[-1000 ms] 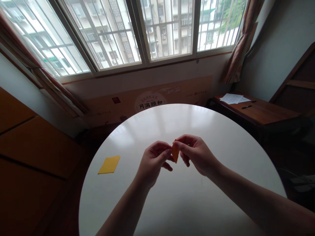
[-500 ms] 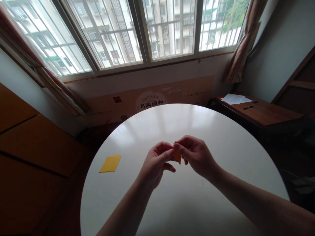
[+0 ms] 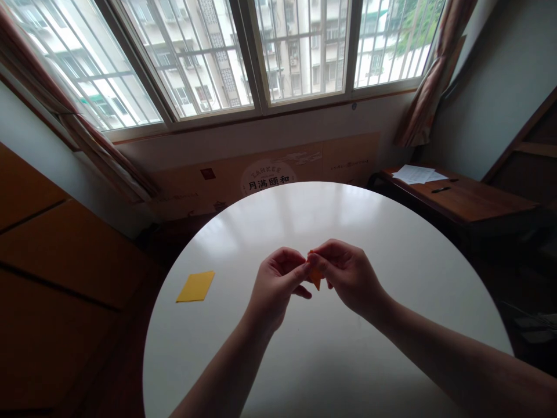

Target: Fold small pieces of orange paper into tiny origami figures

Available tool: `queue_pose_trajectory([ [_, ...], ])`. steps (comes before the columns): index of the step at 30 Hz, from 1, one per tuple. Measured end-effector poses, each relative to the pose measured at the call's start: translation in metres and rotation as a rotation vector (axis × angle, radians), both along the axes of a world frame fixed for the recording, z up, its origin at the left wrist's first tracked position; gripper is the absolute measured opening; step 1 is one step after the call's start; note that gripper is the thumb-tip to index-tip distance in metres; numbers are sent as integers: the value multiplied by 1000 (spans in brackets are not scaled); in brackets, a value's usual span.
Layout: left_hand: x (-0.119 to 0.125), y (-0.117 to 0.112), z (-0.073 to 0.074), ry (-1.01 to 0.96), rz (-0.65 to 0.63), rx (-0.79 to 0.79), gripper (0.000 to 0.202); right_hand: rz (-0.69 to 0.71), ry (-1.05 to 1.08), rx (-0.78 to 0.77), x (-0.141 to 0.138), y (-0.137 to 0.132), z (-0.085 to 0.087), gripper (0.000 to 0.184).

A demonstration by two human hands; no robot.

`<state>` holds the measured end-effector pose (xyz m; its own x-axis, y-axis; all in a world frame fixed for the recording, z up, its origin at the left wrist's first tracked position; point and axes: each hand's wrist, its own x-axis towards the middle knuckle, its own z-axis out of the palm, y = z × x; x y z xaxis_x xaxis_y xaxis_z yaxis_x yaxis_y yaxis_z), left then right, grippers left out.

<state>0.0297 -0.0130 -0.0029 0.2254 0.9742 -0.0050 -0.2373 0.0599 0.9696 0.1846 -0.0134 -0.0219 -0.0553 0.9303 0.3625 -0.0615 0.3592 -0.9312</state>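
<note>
Above the middle of a round white table [image 3: 391, 325], my left hand [image 3: 276, 287] and my right hand [image 3: 346, 276] meet fingertip to fingertip. Both pinch a small folded piece of orange paper [image 3: 315, 278], most of it hidden behind the fingers. Only its lower tip and a sliver at the top show. A flat yellow sheet of paper [image 3: 195, 286] lies on the table to the left, apart from both hands.
A dark wooden side table [image 3: 470, 203] at the right carries white papers [image 3: 415, 173] and a pen [image 3: 441, 189]. A printed cardboard panel [image 3: 270, 177] leans under the barred window. Wooden boards lie on the left.
The hands have closed in on each other, and less of the orange paper shows between the fingers than a second ago. The yellow sheet has not moved.
</note>
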Motion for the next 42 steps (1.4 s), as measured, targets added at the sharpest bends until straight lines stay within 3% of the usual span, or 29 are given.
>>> queue_pose_trajectory([
  [8, 6, -6, 3, 108, 101, 113, 29, 35, 76, -75, -1, -2, 2, 27],
  [15, 5, -6, 2, 150, 99, 164, 27, 83, 123, -138, -1, 1, 1, 27],
  [27, -7, -2, 5, 38, 183, 150, 28, 217, 122, -207, 3, 3, 2, 27],
  [32, -7, -2, 7, 90, 216, 176, 26, 215, 85, -204, 1, 3, 0, 29],
  [38, -9, 0, 7, 190, 156, 112, 36, 201, 69, -196, 1, 4, -1, 26],
  [42, -10, 2, 6, 198, 108, 68, 20, 195, 53, -199, 1, 4, 0, 26],
])
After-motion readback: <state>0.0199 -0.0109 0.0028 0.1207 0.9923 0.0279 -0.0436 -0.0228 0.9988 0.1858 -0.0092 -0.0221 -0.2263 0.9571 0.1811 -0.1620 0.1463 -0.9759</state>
